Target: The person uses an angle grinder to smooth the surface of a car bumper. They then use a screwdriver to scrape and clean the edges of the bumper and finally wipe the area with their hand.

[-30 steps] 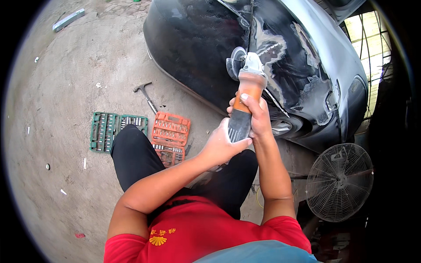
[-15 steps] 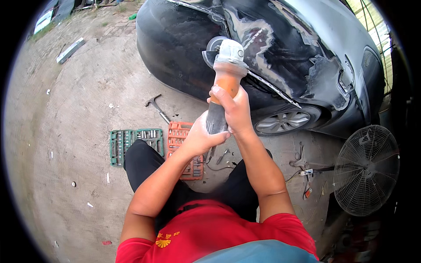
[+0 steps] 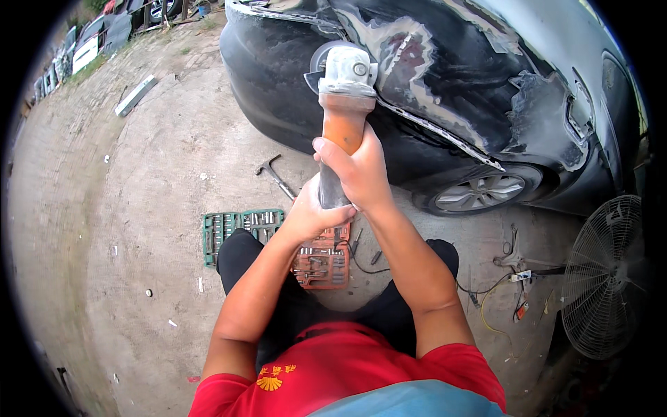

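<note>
An angle grinder (image 3: 342, 111) with an orange and dark body rises through the middle of the picture, its guarded disc at the upper left of its metal head. My right hand (image 3: 358, 174) is wrapped round the orange-dark body, thumb across it. Lower down, my left hand (image 3: 313, 215) grips the dark rear end. Behind the disc is a car's corner (image 3: 465, 83) with patchy, sanded dark paint and a long pale strip along a seam; whether the disc touches it I cannot tell.
An open green socket case (image 3: 221, 236) and an orange one (image 3: 321, 274) lie by my knees. A hammer (image 3: 278, 177) lies beyond them. A wire-cage fan (image 3: 601, 278) stands right, near cables and tools. A pale bar (image 3: 135, 95) and piled panels (image 3: 87, 52) are upper left.
The grinder, held in both hands, has moved up and to the left in the picture. My view has shifted, with the cases and car now farther right and more of the piled panels showing.
</note>
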The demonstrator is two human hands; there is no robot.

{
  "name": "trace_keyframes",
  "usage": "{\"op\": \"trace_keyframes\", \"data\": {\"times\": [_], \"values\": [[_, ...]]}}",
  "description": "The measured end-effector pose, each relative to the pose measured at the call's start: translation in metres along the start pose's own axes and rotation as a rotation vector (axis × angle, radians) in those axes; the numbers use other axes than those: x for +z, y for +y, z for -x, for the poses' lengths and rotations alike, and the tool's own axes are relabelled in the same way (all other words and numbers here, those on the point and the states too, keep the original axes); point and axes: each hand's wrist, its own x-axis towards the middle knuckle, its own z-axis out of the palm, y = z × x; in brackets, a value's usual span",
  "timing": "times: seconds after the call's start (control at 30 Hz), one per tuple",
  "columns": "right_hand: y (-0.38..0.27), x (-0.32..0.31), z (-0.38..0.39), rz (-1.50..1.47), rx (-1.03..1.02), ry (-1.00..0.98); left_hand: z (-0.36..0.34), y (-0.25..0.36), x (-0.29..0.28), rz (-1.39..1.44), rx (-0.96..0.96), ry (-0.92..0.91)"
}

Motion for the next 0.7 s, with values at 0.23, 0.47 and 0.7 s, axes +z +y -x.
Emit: {"op": "trace_keyframes", "data": {"times": [0.23, 0.47, 0.7], "values": [[0.001, -0.002, 0.019, -0.171, 0.127, 0.01, 0.018, 0.005, 0.008, -0.124, -0.033, 0.042], [-0.014, -0.002, 0.015, -0.256, 0.123, -0.043, 0.02, 0.023, 0.015, -0.124, -0.07, 0.082], [-0.009, -0.004, 0.032, -0.354, 0.169, 0.016, 0.032, 0.019, 0.02, -0.17, -0.075, 0.066]]}}
